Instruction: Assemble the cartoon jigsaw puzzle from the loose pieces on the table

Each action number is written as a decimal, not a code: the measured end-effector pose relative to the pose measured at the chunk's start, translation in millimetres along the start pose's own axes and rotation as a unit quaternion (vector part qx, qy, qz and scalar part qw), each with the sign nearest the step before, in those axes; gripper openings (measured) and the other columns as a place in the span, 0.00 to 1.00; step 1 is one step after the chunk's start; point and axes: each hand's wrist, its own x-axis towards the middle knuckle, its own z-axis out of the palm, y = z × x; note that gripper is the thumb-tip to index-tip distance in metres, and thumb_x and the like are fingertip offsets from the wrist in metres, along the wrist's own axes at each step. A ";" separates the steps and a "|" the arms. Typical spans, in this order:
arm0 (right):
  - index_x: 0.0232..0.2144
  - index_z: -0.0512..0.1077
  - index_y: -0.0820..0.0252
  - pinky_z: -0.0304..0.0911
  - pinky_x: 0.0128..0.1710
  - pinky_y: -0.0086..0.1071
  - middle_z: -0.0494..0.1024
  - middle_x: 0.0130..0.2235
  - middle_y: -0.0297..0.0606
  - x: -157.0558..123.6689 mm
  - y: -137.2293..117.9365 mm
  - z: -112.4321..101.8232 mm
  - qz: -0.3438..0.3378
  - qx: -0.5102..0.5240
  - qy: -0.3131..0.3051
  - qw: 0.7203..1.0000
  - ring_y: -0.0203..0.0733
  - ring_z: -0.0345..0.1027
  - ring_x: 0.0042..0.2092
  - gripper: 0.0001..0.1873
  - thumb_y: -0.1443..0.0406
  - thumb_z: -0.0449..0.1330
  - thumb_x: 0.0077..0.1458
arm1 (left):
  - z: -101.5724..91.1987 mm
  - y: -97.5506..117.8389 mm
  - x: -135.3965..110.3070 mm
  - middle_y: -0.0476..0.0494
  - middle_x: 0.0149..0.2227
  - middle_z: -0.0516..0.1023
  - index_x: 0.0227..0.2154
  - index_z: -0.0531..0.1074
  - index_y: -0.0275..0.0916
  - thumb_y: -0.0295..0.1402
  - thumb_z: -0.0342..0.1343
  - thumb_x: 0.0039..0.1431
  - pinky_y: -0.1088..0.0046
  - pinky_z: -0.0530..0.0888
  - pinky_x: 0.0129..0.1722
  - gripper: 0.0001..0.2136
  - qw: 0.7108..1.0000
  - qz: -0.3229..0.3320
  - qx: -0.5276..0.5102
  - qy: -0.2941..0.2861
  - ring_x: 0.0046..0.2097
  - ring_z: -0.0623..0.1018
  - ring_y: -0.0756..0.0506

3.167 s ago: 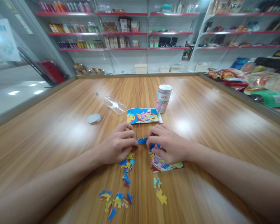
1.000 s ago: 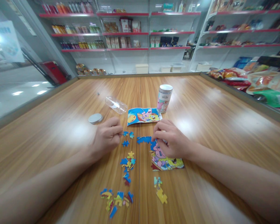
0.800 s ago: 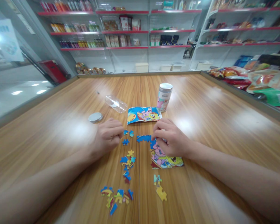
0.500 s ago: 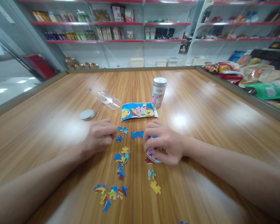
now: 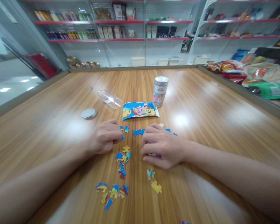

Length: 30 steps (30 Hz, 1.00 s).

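Note:
My left hand [image 5: 108, 137] is closed with its fingers curled, beside the small blue puzzle pieces [image 5: 127, 128] and partly covering one of them. Whatever its fingertips may hold is hidden. My right hand [image 5: 162, 144] lies palm down, fingers bent and slightly apart, over a joined part of a cartoon jigsaw puzzle [image 5: 155, 155]. A strip of joined blue pieces [image 5: 138, 132] sticks out to the left of its fingers. Just beyond its knuckles shows a pale piece [image 5: 161, 125]. Below it lie a yellow piece [image 5: 156, 187] and a light green piece [image 5: 150, 173].
Several loose pieces [image 5: 114, 191] lie nearer me on the left. Beyond the hands are a picture sheet [image 5: 140, 110], an upright can [image 5: 161, 91], a clear plastic cylinder [image 5: 110, 99] on its side and a metal lid [image 5: 88, 113]. Packaged goods [image 5: 261, 74] lie at the right.
My left hand has shifted right and now covers part of a blue piece. My right hand has slid slightly toward me and left, hiding more of the joined puzzle and uncovering the pale piece.

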 end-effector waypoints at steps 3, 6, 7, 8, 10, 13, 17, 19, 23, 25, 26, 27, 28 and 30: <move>0.31 0.72 0.60 0.52 0.42 0.38 0.72 0.31 0.36 0.0 3.9 0.7 0.057 -0.020 0.082 0.995 0.40 0.60 0.36 0.09 0.64 0.55 0.62 | -1.9 -0.4 -0.9 0.51 0.20 0.64 0.22 0.60 0.40 0.19 0.46 0.55 0.66 0.61 0.33 0.11 1.000 -0.011 0.027 -0.011 0.24 0.64 0.49; 0.30 0.72 0.61 0.54 0.41 0.37 0.71 0.29 0.36 -0.5 9.3 1.5 0.128 -0.039 0.142 0.981 0.40 0.61 0.35 0.08 0.66 0.56 0.61 | -3.7 1.1 1.1 0.49 0.23 0.68 0.25 0.66 0.40 0.20 0.46 0.56 0.66 0.63 0.36 0.11 0.996 -0.053 0.068 0.012 0.27 0.67 0.48; 0.30 0.72 0.61 0.54 0.40 0.37 0.71 0.29 0.36 -1.0 11.1 2.0 0.148 -0.042 0.149 0.977 0.40 0.62 0.35 0.08 0.66 0.56 0.61 | -3.6 1.7 2.5 0.48 0.24 0.70 0.26 0.68 0.40 0.20 0.46 0.57 0.66 0.64 0.37 0.11 0.994 -0.072 0.081 0.022 0.29 0.69 0.47; 0.29 0.71 0.61 0.54 0.40 0.37 0.72 0.29 0.36 -1.4 12.6 2.7 0.168 -0.045 0.150 0.973 0.40 0.62 0.35 0.08 0.66 0.56 0.60 | -3.1 2.3 4.0 0.47 0.27 0.72 0.28 0.70 0.40 0.21 0.46 0.58 0.65 0.65 0.38 0.11 0.991 -0.093 0.093 0.030 0.32 0.71 0.46; 0.29 0.71 0.61 0.54 0.40 0.36 0.72 0.30 0.37 -2.5 15.0 4.3 0.201 -0.048 0.139 0.969 0.40 0.63 0.35 0.08 0.66 0.56 0.60 | -1.2 3.0 7.1 0.44 0.32 0.75 0.32 0.72 0.39 0.23 0.48 0.60 0.65 0.66 0.40 0.09 0.983 -0.139 0.116 0.033 0.37 0.72 0.44; 0.30 0.72 0.61 0.54 0.41 0.36 0.73 0.31 0.37 -3.8 17.0 6.7 0.237 -0.055 0.117 0.963 0.41 0.65 0.37 0.08 0.66 0.57 0.60 | 2.9 2.7 10.3 0.43 0.38 0.76 0.40 0.74 0.39 0.29 0.53 0.61 0.64 0.68 0.42 0.07 0.973 -0.186 0.139 0.018 0.41 0.72 0.42; 0.38 0.76 0.60 0.55 0.43 0.38 0.74 0.36 0.40 -4.9 18.1 8.2 0.265 -0.055 0.108 0.957 0.43 0.66 0.41 0.07 0.66 0.59 0.58 | 5.6 2.2 11.3 0.42 0.40 0.75 0.41 0.75 0.40 0.35 0.56 0.61 0.61 0.69 0.46 0.08 0.970 -0.191 0.148 -0.014 0.44 0.72 0.41; 0.41 0.77 0.58 0.56 0.44 0.39 0.73 0.38 0.41 -5.2 17.6 8.3 0.260 -0.051 0.093 0.960 0.44 0.65 0.42 0.10 0.66 0.60 0.57 | 4.6 3.9 11.7 0.42 0.41 0.74 0.42 0.75 0.40 0.36 0.56 0.61 0.60 0.70 0.47 0.09 0.973 -0.180 0.144 -0.016 0.44 0.72 0.41; 0.44 0.78 0.56 0.57 0.45 0.40 0.70 0.39 0.41 -5.3 16.0 8.6 0.240 -0.043 0.066 0.968 0.45 0.64 0.44 0.12 0.65 0.59 0.58 | -0.9 11.7 13.5 0.41 0.43 0.73 0.46 0.76 0.43 0.32 0.57 0.61 0.60 0.70 0.48 0.11 0.988 -0.110 0.103 -0.024 0.46 0.71 0.42; 0.45 0.78 0.56 0.58 0.45 0.40 0.70 0.39 0.41 -5.3 15.9 8.8 0.232 -0.033 0.056 0.971 0.45 0.64 0.44 0.13 0.65 0.59 0.59 | -3.4 15.4 14.3 0.41 0.44 0.72 0.46 0.76 0.44 0.30 0.57 0.60 0.59 0.70 0.49 0.12 0.993 -0.068 0.087 -0.049 0.47 0.71 0.42; 0.46 0.77 0.57 0.59 0.46 0.40 0.70 0.39 0.41 -5.2 16.0 8.8 0.228 -0.028 0.052 0.972 0.45 0.64 0.44 0.13 0.65 0.58 0.59 | -4.2 16.5 14.4 0.41 0.45 0.72 0.45 0.77 0.44 0.30 0.58 0.59 0.59 0.70 0.50 0.11 0.993 -0.052 0.082 -0.060 0.47 0.70 0.42; 0.46 0.77 0.57 0.59 0.46 0.40 0.70 0.39 0.41 -5.1 16.2 8.7 0.224 -0.024 0.047 0.973 0.44 0.64 0.44 0.14 0.65 0.58 0.59 | -4.6 17.1 14.4 0.41 0.45 0.72 0.45 0.77 0.45 0.30 0.58 0.59 0.58 0.70 0.51 0.11 0.994 -0.043 0.078 -0.068 0.47 0.70 0.41; 0.46 0.77 0.58 0.59 0.47 0.41 0.70 0.39 0.41 -5.0 16.5 8.5 0.220 -0.021 0.043 0.974 0.44 0.64 0.44 0.14 0.65 0.58 0.59 | -4.6 17.3 14.3 0.41 0.45 0.72 0.44 0.77 0.45 0.29 0.58 0.59 0.58 0.70 0.51 0.11 0.994 -0.039 0.073 -0.072 0.48 0.70 0.42; 0.47 0.76 0.59 0.60 0.47 0.41 0.70 0.39 0.41 -4.7 16.8 8.0 0.212 -0.020 0.038 0.976 0.45 0.64 0.44 0.14 0.66 0.58 0.59 | -3.6 16.2 13.8 0.42 0.45 0.73 0.45 0.77 0.45 0.28 0.58 0.59 0.58 0.70 0.51 0.12 0.995 -0.036 0.070 -0.068 0.48 0.71 0.42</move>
